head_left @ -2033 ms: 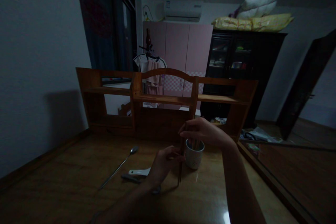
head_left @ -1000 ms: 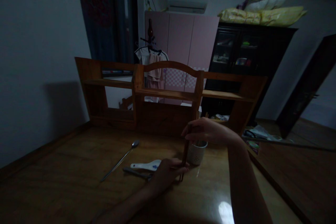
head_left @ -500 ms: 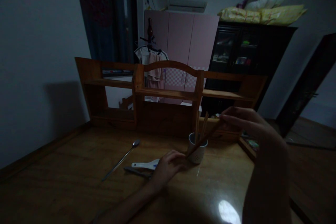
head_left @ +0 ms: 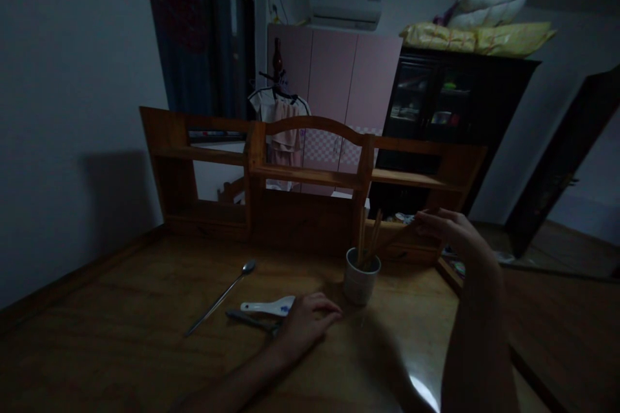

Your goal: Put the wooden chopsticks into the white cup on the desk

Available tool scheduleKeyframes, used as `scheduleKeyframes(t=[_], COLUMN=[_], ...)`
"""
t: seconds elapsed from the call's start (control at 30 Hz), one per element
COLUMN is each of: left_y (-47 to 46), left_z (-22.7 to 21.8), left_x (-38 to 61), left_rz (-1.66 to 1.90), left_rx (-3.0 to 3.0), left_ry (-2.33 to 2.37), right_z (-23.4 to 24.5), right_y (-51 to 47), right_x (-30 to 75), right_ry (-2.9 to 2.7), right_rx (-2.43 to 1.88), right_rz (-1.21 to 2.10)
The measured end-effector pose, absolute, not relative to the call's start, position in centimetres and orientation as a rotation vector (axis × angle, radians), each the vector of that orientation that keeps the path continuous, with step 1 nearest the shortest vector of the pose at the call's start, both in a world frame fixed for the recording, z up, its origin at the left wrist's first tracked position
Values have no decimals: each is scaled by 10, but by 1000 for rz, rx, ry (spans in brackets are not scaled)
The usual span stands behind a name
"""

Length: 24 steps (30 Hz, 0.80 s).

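A white cup (head_left: 359, 285) stands on the wooden table (head_left: 121, 342) with wooden chopsticks (head_left: 364, 240) upright in it. My right hand (head_left: 448, 226) is raised to the right of the cup. Its fingers pinch the top end of one more chopstick (head_left: 393, 239), which slants down into the cup. My left hand (head_left: 306, 322) lies on the table just left of the cup. Its fingers are loosely stretched out with nothing in them, next to a white ceramic spoon (head_left: 265, 305).
A long metal spoon (head_left: 221, 297) and a dark utensil (head_left: 247, 318) lie left of my left hand. A wooden shelf unit (head_left: 310, 174) stands along the table's back edge. The room is dim, with a dark cabinet (head_left: 450, 110) and pink wardrobe (head_left: 339, 90) behind.
My left hand let go of the chopsticks' lower end and settled on the table. My right hand swung right and tipped the chopsticks into the cup.
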State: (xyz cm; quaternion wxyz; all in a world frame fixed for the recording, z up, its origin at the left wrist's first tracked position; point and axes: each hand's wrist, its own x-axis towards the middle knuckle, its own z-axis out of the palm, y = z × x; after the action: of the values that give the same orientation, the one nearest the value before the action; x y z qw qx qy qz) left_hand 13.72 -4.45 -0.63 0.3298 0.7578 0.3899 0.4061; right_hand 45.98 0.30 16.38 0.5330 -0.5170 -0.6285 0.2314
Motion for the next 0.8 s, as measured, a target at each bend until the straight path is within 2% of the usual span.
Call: scheduleKeyframes(t=[0.2, 0.8], left_y=[-50, -41], left_z=[-4, -16], left_x=[136, 135], left_rz=[986, 979], left_rx=[1984, 2018], left_ry=[988, 959], right_z=[153, 139], right_y=[20, 32], right_x=[446, 434], right_ry=[-1587, -1791], right_rx=[-1315, -1422], right_rz=[823, 981])
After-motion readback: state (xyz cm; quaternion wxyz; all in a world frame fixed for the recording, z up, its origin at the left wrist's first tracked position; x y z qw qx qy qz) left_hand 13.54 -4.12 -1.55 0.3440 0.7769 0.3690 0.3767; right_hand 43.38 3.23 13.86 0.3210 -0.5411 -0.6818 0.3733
